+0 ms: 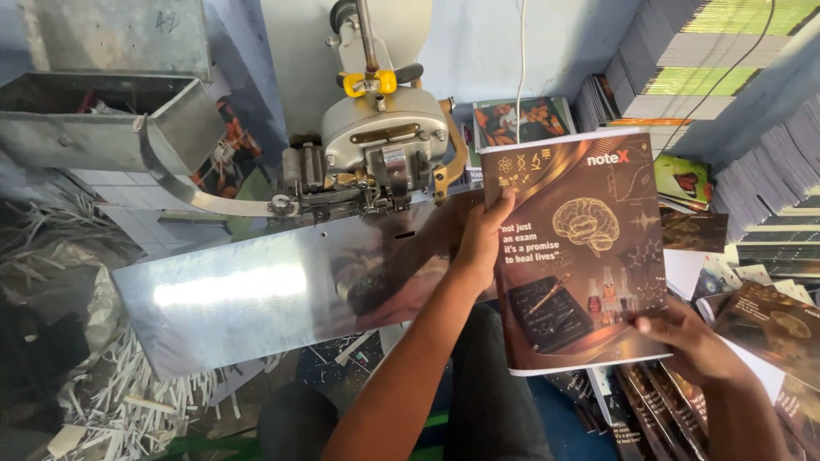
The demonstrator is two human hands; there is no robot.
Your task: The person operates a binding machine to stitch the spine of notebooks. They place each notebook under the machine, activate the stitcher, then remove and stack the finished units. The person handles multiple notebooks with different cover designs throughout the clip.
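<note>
This is a small notebook-binding workshop. At twelve o'clock stands a grey metal stitching machine [384, 137] over a shiny steel work plate [256, 290]; white paper trimmings [128, 393] litter eight o'clock, and tall stacks of bound notebooks [683, 68] fill two o'clock.

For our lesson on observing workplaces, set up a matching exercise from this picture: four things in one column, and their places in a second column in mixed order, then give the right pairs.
Things:
1. Brown notebook
2. Stitching machine head
3. White paper strips
4. Stacked notebooks

Places:
A. On the floor at lower left, below the steel table
B. Piled against the wall at upper right
C. Held between the left hand and the right hand
D. Above the back edge of the steel table, at top centre

Pairs: 1-C, 2-D, 3-A, 4-B
</note>
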